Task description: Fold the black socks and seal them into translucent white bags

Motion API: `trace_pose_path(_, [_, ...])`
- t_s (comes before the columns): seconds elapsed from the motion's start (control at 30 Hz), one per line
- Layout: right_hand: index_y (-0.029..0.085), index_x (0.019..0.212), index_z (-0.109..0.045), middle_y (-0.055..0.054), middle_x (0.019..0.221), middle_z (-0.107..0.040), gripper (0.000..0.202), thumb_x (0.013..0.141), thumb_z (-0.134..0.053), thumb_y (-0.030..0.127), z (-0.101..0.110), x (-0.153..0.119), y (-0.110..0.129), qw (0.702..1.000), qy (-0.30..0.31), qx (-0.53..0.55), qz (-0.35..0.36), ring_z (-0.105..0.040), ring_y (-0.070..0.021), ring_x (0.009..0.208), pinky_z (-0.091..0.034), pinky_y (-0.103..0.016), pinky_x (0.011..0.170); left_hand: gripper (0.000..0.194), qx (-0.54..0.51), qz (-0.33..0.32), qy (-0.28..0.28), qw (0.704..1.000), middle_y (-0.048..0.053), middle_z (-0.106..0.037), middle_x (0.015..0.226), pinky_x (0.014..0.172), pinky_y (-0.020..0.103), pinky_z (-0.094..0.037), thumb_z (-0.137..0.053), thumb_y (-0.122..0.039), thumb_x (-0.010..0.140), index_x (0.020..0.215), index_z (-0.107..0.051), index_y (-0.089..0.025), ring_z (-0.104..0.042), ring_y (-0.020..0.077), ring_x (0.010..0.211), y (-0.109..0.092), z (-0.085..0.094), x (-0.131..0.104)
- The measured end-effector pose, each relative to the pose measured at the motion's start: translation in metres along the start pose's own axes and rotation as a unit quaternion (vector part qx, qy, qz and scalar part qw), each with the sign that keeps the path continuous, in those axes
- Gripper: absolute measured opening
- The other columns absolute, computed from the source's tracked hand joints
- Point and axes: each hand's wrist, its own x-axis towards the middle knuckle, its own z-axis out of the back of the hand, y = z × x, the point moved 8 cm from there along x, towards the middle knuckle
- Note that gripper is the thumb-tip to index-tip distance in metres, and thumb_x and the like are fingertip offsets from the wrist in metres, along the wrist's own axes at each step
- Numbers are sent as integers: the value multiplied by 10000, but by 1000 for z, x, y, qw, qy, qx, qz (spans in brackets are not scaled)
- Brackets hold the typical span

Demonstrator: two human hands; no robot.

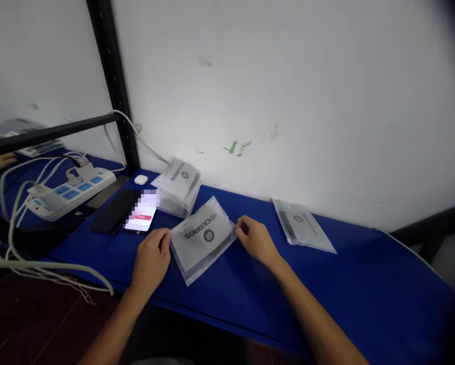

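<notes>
ROCKBROS pouch (201, 242): left hand (151, 259) clamped on left corner, right hand (258, 240) pinched shut on right corner.

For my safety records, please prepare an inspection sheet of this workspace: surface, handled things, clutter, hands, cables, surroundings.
Surface: flat blue tabletop bearing pouches and electronics.
Handled things: rectangular, translucent white plastic pouch printed ROCKBROS, between the hands; similar pouches piled behind; another similar pouch at right.
Clutter: lit rectangular smartphone, flat black object beside it, small white rounded case.
Hands: bare left hand and bare right hand, each pinching one corner of the pouch.
Cables: white cables near a long white plastic power strip with blue sockets.
Surroundings: white wall with green scraps; black metal frame; another person's hand, far left.
</notes>
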Motion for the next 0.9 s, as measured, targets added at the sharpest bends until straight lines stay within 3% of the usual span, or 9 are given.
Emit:
trace_pose_path(0.23, [209, 640, -487, 29, 594, -524, 92, 712, -481, 153, 11, 51, 17, 999, -48, 9, 23, -462, -125, 558, -307, -249, 567, 203, -12, 18, -58, 998, 44, -679, 803, 739, 292, -465, -433, -291, 880, 829, -606, -197, -637, 193, 785, -12, 12, 29])
trace_pose_path(0.47, [197, 624, -523, 29, 585, -533, 111, 696, -524, 113, 19, 128, 35, 991, -110, 72, 12, -478, -129, 582, -356, -262, 614, 159, -5, 32, -160, 987, 36, -663, 732, 680, 287, -434, -464, -272, 848, 796, -592, -195, -618, 190, 705, -27, 31, 76])
trace_pose_path(0.57, [170, 722, -592, -18, 685, -623, 64, 743, -537, 146, 16, 161, 42, 985, -132, 112, -4, -564, -148, 667, -424, -274, 679, 142, 8, 60, -215, 975, 29, -650, 687, 676, 296, -429, -473, -246, 836, 777, -592, -197, -613, 195, 676, -27, 40, 99])
trace_pose_path(0.63, [138, 911, -621, -74, 842, -680, 161, 796, -541, 217, 8, 175, 45, 979, -139, 147, -15, -621, -162, 752, -468, -283, 711, 137, 6, 92, -257, 962, 40, -655, 699, 696, 309, -436, -476, -230, 830, 784, -599, -191, -620, 205, 695, -20, 44, 112])
trace_pose_path(0.7, [123, 1091, -589, -124, 1017, -683, 312, 814, -558, 265, -6, 179, 47, 974, -134, 179, -21, -656, -168, 816, -501, -291, 728, 127, -4, 119, -274, 954, 50, -660, 713, 727, 326, -445, -485, -209, 816, 790, -606, -185, -628, 216, 722, -10, 42, 122])
trace_pose_path(0.77, [128, 1145, -578, -142, 1091, -674, 379, 790, -605, 259, -23, 172, 48, 972, -119, 200, -19, -673, -172, 839, -520, -296, 739, 126, -19, 134, -275, 952, 58, -662, 718, 746, 342, -455, -486, -180, 799, 795, -612, -179, -635, 225, 738, 0, 37, 128])
trace_pose_path(0.9, [145, 1012, -653, -74, 863, -721, 250, 806, -605, 278, -50, 142, 54, 973, -90, 211, 5, -678, -176, 788, -530, -326, 781, 136, -39, 137, -273, 951, 59, -658, 701, 756, 355, -477, -484, -172, 796, 817, -619, -168, -645, 224, 729, 11, 28, 129])
